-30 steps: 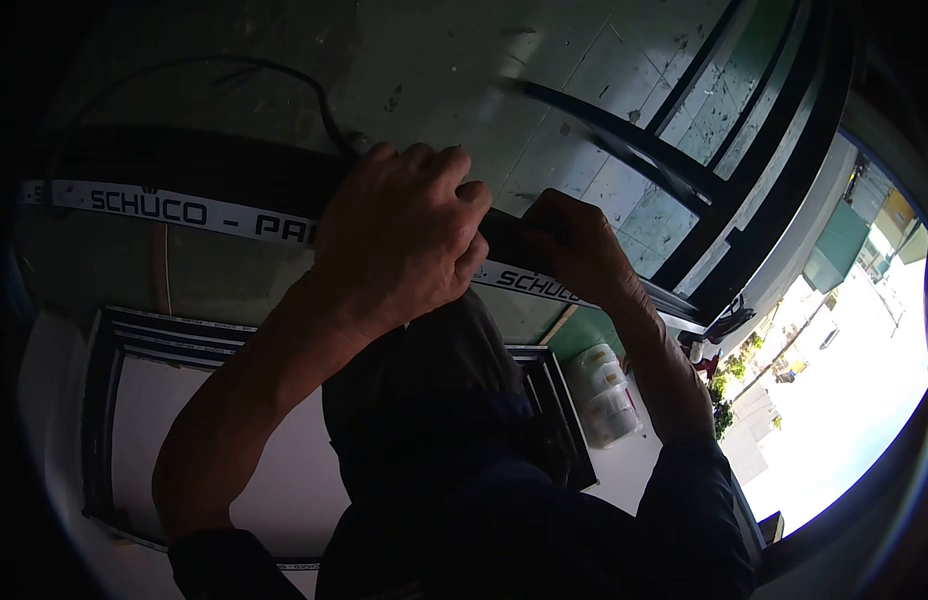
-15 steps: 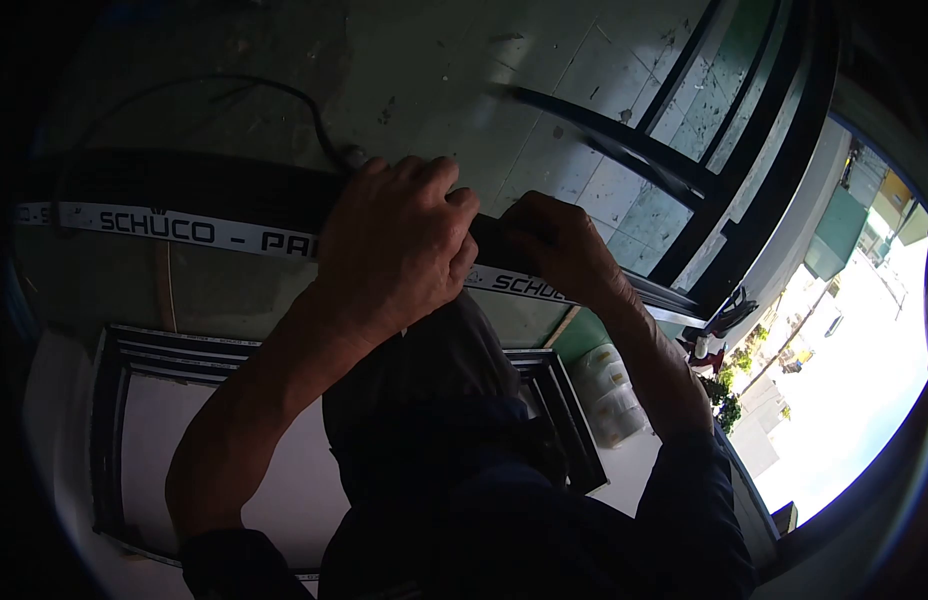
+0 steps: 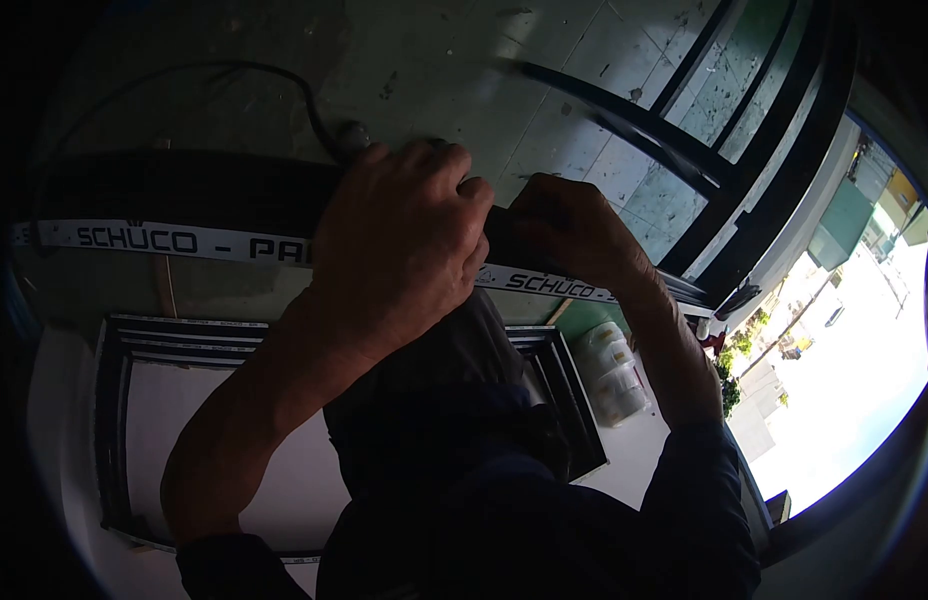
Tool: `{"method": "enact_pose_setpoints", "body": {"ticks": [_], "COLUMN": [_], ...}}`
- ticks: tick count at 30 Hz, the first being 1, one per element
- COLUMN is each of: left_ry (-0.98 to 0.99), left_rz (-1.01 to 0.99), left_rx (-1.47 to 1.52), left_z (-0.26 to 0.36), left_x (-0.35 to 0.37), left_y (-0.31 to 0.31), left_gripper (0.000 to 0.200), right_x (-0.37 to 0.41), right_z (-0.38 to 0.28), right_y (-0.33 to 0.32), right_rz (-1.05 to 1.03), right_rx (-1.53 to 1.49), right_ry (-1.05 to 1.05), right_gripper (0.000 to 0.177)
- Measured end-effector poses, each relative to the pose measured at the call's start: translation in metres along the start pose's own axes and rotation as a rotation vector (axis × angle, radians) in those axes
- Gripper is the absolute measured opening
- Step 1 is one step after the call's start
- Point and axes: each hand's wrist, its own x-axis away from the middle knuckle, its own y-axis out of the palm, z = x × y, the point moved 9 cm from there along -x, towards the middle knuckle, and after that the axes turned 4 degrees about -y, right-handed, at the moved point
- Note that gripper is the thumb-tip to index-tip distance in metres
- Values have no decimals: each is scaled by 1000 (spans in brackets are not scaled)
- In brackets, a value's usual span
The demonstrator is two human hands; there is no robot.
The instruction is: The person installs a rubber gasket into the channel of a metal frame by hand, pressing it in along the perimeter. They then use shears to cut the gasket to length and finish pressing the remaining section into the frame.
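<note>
dark profile with white schüco tape lies crosswise in front of the person. left hand curled over it, right hand curled over it further along; can't tell if either is clamped. black cable near left hand.

Carrier: tiled floor, grey-green, straight joints visible, brighter toward the upper right. Dark marks are scattered over it, stains or scraps (too small to tell). 2 wooden strips show at the lower edge of the dark profile; contact is hidden in shadow. Barred frame at right: tiles visible between bars; cannot tell whether it lies flat.
</note>
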Motion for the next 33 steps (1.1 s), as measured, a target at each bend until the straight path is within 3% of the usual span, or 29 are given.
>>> {"method": "enact_pose_setpoints", "body": {"ticks": [3,6,25,29,33], "left_ry": [18,11,25,-56,-136], "left_rz": [32,8,-53,-206,-120], "left_rx": [34,25,98,110,114], "left_z": [0,1,-3,-38,-97], "left_x": [-1,-3,-7,-6,19], "left_y": [-2,-3,-1,-42,-91], "left_gripper": [12,12,9,12,10], "right_x": [8,8,1,2,-1], "right_z": [-10,-2,-27,-22,-19], "right_y": [1,1,7,8,11], "right_rz": [143,182,215,224,195], "right_rx": [105,-2,32,0,-57], "right_ry": [-35,-78,-170,-174,-213], "right_gripper": [14,13,12,14,16]}}
